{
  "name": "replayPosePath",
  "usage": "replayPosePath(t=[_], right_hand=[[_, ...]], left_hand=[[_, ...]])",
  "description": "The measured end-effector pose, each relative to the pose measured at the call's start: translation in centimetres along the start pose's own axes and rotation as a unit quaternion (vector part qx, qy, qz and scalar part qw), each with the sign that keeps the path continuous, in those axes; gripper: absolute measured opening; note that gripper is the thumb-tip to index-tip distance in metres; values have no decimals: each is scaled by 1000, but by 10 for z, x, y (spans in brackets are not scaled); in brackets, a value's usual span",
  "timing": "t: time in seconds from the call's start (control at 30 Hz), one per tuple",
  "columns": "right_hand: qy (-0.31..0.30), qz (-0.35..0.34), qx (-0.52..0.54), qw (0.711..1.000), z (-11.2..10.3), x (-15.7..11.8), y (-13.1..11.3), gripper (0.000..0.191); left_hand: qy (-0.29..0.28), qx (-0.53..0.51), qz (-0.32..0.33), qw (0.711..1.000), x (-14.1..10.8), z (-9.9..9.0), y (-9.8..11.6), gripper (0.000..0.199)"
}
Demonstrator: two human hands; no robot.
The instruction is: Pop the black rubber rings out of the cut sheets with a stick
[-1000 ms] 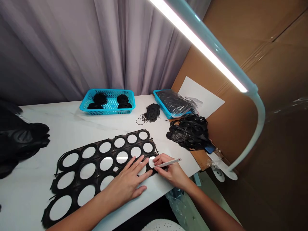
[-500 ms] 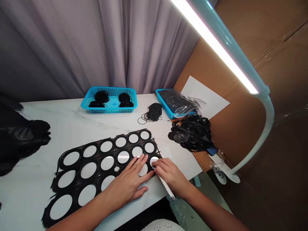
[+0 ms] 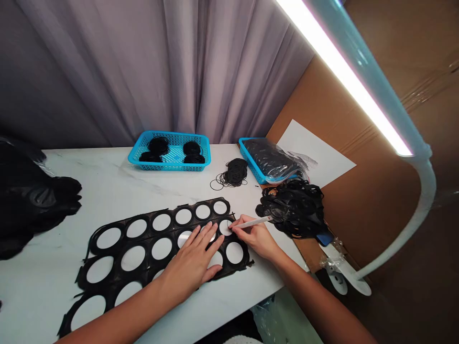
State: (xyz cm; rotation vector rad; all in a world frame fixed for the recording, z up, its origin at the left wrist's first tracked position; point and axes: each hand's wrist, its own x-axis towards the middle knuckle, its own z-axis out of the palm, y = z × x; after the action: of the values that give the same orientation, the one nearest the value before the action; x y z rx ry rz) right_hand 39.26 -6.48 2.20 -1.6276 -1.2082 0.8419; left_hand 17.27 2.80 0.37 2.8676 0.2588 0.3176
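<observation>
The left hand (image 3: pixel 191 263) rests flat on a black rubber sheet (image 3: pixel 149 225) on the table (image 3: pixel 107 177), its fingers spread and released. The right hand's (image 3: pixel 253 237) fingers (image 3: pixel 236 228) clench a slim white tool (image 3: pixel 251 222) at a hole near the sheet's right end. Most holes look cleared; black rubber rings (image 3: pixel 294 210) lie heaped to the far right.

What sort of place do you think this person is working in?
It looks like a makeshift workbench for small-parts handwork: there is a black punched rubber sheet, a blue plastic mesh basket holding black rubber-band bundles, and a long white strip lamp.
</observation>
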Motion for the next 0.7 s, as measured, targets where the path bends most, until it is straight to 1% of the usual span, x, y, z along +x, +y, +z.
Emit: replayPosePath(t=[0.07,0.17,0.33,0.5,0.7], right_hand=[[-22,9,17,1000,6,0,-3,17],[-39,17,15,999,7,1,-2,17],[-57,-8,-26,998,6,1,0,15],[-61,-28,-49,997,6,-1,1,14],[-49,-16,-41,998,8,-2,1,14]], left_hand=[[-5,10,0,1000,1,4,-5,56],[-10,11,1,1000,0,8,-8,55],[-4,1,-3,1000,-2,9,-7,53],[-6,4,-2,1000,-2,11,-7,53],[1,5,-3,1000,-2,11,-6,54]])
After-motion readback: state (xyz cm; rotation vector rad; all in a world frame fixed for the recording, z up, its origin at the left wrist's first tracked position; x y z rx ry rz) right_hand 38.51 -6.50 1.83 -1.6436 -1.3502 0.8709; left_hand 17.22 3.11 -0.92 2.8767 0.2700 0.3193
